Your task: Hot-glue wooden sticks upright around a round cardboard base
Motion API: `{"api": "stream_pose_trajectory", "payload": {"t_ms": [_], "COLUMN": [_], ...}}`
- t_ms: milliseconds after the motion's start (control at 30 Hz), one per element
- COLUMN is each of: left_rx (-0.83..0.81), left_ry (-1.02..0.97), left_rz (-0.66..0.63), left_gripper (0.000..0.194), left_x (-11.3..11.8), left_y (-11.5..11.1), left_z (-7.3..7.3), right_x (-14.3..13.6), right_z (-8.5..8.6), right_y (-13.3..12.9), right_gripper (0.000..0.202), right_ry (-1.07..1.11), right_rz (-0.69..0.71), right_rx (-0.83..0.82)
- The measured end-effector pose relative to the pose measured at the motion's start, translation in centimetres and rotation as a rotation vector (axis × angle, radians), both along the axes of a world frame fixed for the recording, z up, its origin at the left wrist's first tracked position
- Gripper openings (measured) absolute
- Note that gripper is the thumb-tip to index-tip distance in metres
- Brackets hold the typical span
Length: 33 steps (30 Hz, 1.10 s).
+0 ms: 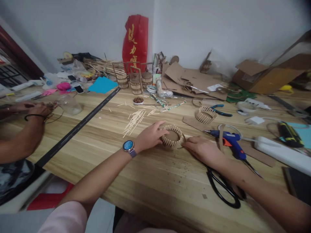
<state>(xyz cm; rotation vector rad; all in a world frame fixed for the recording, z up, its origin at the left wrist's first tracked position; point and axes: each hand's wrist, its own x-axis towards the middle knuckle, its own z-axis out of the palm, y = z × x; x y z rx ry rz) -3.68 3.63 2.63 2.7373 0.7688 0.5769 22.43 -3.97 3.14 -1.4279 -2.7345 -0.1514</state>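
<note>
A small round basket wall of upright wooden sticks [167, 141] stands on a brown cardboard base in front of me. My left hand [152, 136], with a watch on its wrist, grips the basket's left side between thumb and fingers. At its right edge, my right hand [202, 150] pinches a thin brown strip [184, 139] that curves along the outside of the sticks. Black-handled scissors [224, 191] lie under my right forearm, their blades hidden. A blue hot glue gun [229, 139] rests just beyond my right hand.
Loose sticks [134, 121] lie left of the basket. Behind are a second stick ring [206, 115], pliers [222, 111], a bowl of brown pieces [138, 100] and finished small baskets [136, 84]. A power strip [282, 152] lies right. Another person's hands [36, 111] work at left, beside a jar [70, 105].
</note>
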Motion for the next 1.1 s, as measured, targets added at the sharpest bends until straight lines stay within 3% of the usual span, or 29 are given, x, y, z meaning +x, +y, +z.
{"api": "stream_pose_trajectory", "payload": {"t_ms": [200, 500, 800, 900, 1000, 1100], "left_rx": [-0.055, -0.050, -0.074, -0.089, -0.066, 0.038], "left_ry": [0.009, 0.021, -0.003, 0.021, -0.063, -0.121], "left_rz": [0.006, 0.117, 0.169, 0.243, 0.375, 0.321], "left_gripper": [0.018, 0.016, 0.017, 0.025, 0.054, 0.048], "left_x": [1.0, 2.4, 3.0, 3.7, 4.1, 3.2], "left_y": [-0.3, -1.6, -1.7, -0.5, 0.2, -0.7], "left_z": [-0.6, -0.5, -0.8, -0.5, 0.1, 0.4], "right_x": [-1.2, -2.6, -2.7, -2.4, -1.5, 0.5], "right_z": [-0.6, -0.6, -0.3, -0.2, 0.2, 1.0], "right_y": [-0.5, -0.9, -0.2, 1.3, 2.9, 4.0], "right_gripper": [0.023, 0.020, 0.019, 0.019, 0.019, 0.023], "right_ry": [-0.075, -0.131, -0.158, -0.130, -0.064, 0.037], "right_rz": [0.062, 0.087, 0.083, 0.024, -0.079, -0.146], "right_rx": [0.095, 0.211, 0.200, 0.190, 0.205, 0.239]}}
